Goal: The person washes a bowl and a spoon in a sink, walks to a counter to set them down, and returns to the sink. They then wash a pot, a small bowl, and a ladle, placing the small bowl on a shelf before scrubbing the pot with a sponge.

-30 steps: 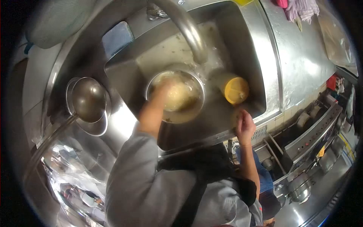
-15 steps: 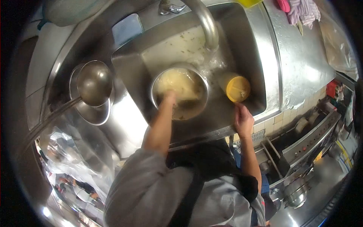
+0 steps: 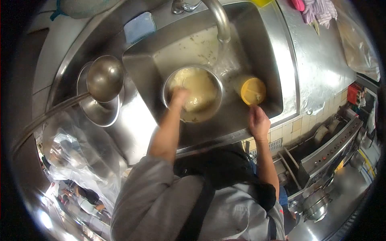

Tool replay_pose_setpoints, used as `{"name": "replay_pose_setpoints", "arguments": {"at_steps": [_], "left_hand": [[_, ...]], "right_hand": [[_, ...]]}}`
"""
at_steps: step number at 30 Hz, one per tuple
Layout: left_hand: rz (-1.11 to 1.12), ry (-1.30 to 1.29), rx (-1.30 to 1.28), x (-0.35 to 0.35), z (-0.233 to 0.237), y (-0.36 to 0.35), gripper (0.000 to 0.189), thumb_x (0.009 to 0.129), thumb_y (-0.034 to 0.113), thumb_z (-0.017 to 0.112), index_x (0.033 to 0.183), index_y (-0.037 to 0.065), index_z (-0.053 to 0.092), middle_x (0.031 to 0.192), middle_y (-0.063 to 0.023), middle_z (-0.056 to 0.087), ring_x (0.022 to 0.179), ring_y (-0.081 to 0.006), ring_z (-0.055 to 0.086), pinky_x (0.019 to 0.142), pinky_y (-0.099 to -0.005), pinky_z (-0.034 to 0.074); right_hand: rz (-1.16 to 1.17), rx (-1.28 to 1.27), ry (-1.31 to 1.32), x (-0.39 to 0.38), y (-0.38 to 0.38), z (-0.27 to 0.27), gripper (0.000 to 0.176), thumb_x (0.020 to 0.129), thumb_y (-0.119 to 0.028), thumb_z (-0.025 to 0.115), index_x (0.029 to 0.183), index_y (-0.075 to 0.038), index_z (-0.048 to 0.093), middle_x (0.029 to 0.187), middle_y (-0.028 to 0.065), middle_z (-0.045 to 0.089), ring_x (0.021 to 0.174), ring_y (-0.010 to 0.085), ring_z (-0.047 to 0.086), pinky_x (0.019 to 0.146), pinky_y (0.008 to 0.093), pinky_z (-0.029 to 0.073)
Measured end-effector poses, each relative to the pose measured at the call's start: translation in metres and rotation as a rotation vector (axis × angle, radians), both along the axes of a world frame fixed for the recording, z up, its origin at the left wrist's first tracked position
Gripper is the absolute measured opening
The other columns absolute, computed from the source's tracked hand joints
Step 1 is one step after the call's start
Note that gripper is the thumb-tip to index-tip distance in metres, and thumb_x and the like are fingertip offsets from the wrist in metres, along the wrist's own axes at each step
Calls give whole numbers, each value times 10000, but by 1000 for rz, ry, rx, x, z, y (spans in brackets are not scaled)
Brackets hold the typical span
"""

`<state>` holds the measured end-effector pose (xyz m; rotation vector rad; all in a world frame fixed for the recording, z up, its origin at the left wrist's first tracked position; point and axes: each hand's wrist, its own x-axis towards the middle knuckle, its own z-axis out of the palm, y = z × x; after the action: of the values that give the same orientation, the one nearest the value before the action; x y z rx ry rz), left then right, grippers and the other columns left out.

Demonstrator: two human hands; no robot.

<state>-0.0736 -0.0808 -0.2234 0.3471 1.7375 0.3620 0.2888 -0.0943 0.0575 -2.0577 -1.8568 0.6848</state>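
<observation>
A round metal bowl (image 3: 219, 100) stands in the sink, holding cloudy water and a pale yellow mass (image 3: 197, 90) under or at its surface. My left hand (image 3: 179, 96) reaches into the bowl's left side; motion blur and the water obscure its fingers. Over the right side of the sink, my right hand (image 3: 258, 120) is closed on the near end of a round yellow scoop (image 3: 253, 91). A few small pale bits lie inside the scoop. Water runs from the faucet (image 3: 222, 24) behind the bowl.
Cloudy water with green bits covers part of the sink (image 3: 140, 76). At left, a large metal ladle (image 3: 105, 78) rests over metal bowls (image 3: 108, 116), near clear plastic (image 3: 68, 148). A blue-grey block (image 3: 139, 28) sits on the sink's rim. Striped cloth (image 3: 319, 12) lies at upper right.
My left hand has shifted slightly up and left in the bowl, and the pale mass has changed shape. My right hand still holds the scoop in nearly the same place. The view has shifted a little.
</observation>
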Motion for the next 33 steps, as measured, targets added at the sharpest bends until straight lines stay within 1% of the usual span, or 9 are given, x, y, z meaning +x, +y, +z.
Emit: {"name": "replay_pose_setpoints", "arguments": {"at_steps": [2, 4, 7, 11, 18, 27, 28, 31, 33], "left_hand": [[-39, 10, -117, 11, 41, 10, 492, 868, 15, 537, 1360, 8, 538, 1085, -250, 654, 950, -386, 688, 774, -490, 573], [-155, 139, -211, 38, 155, 52, 534, 868, 14, 524, 1402, 11, 513, 1149, -265, 654, 1018, -396, 683, 862, -479, 563], [-311, 556, 415, 50, 149, 36, 601, 863, 10, 511, 1462, 47, 480, 1241, -278, 636, 1154, -424, 638, 1009, -458, 498], [-502, 543, 625, 44, 170, 35, 693, 849, -83, 504, 1508, 127, 453, 1417, -259, 544, 1322, -430, 512, 1117, -458, 415], [-713, 827, 734, 46, 178, 38, 645, 878, 58, 627, 1482, 211, 458, 1468, -175, 533, 1382, -394, 467, 1108, -469, 445], [-772, 620, 561, 20, 196, 41, 433, 936, 116, 581, 1350, 217, 510, 1253, -155, 642, 944, -426, 692, 839, -541, 548], [-702, 570, 498, 21, 200, 44, 250, 993, 128, 560, 1241, 111, 532, 1260, -236, 623, 1029, -475, 647, 850, -559, 523], [-780, 606, 371, 20, 197, 41, 293, 978, 137, 541, 1269, 165, 535, 1182, -181, 675, 978, -452, 672, 803, -552, 537], [-646, 612, 677, 26, 197, 33, 238, 969, 119, 545, 1206, 117, 555, 1224, -184, 663, 1067, -447, 649, 890, -547, 530]], "right_hand": [[-2, 3, -4, 0, 0, -1, 126, 962, -143, 659, 1062, -80, 703, 910, 169, 720, 795, 381, 699, 679, 451, 550], [-2, 17, -7, 2, -1, -4, 129, 962, -143, 658, 1064, -78, 702, 913, 167, 721, 796, 381, 699, 679, 453, 551], [-9, 35, 16, 1, 0, -4, 129, 961, -145, 659, 1068, -89, 703, 914, 164, 723, 800, 383, 699, 682, 456, 553], [-15, 12, 2, 1, 0, -3, 128, 965, -161, 658, 1074, -110, 700, 915, 160, 723, 804, 386, 699, 683, 461, 552], [-30, -24, -27, 1, -1, -5, 129, 972, -194, 654, 1077, -131, 695, 919, 156, 724, 814, 390, 697, 689, 465, 552], [-8, -22, -24, -1, 1, -2, 131, 977, -200, 646, 1072, -126, 695, 935, 151, 727, 831, 392, 698, 694, 470, 551], [-6, -18, -22, -1, 0, -2, 130, 978, -201, 644, 1070, -125, 695, 936, 151, 728, 832, 393, 698, 694, 471, 550], [-17, -30, -28, -1, 0, -2, 131, 984, -207, 639, 1066, -121, 695, 932, 152, 726, 827, 394, 697, 693, 472, 550], [-8, -35, -35, -2, 1, -1, 134, 985, -211, 640, 1066, -120, 694, 932, 153, 726, 826, 393, 697, 692, 470, 551]]}}
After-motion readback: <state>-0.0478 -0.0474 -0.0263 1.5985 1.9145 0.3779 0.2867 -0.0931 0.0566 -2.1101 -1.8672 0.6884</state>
